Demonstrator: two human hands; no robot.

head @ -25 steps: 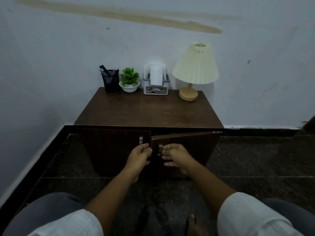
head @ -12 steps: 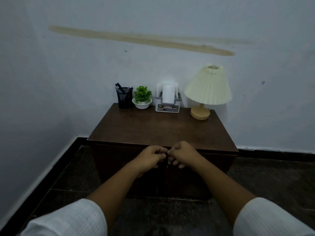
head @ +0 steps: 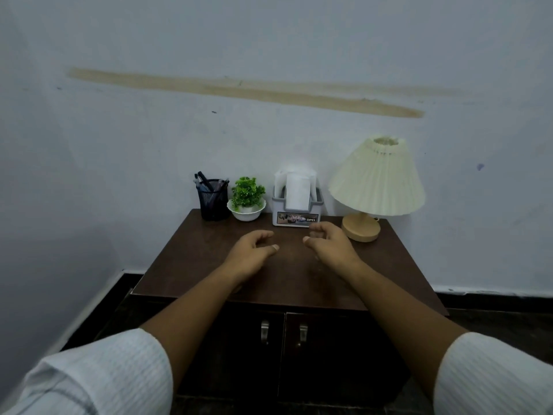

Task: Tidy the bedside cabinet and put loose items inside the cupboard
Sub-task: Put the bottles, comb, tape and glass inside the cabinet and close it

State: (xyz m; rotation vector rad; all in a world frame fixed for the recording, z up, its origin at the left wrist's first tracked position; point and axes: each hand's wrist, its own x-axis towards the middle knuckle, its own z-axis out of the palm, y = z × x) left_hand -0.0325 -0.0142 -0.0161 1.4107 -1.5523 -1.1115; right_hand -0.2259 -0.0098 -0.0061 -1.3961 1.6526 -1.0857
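Note:
The dark brown bedside cabinet (head: 185, 265) stands against the pale wall, both its doors (head: 335, 354) closed, each with a metal handle (head: 264, 332). Along the back of its top stand a black mesh pen holder (head: 213, 202), a small green plant in a white bowl (head: 247, 199), a grey tissue holder (head: 297, 205) and a cream pleated lamp (head: 375, 187). My left hand (head: 251, 254) and my right hand (head: 330, 245) hover over the middle of the top, fingers loosely curled, holding nothing.
The wall rises directly behind the cabinet. Dark stone floor (head: 508, 322) with a black skirting runs on both sides. My white sleeves (head: 98, 375) fill the lower corners.
The right door swung shut and both hands left the door handles. They rose from the cabinet front to above the top, and my view lifted higher.

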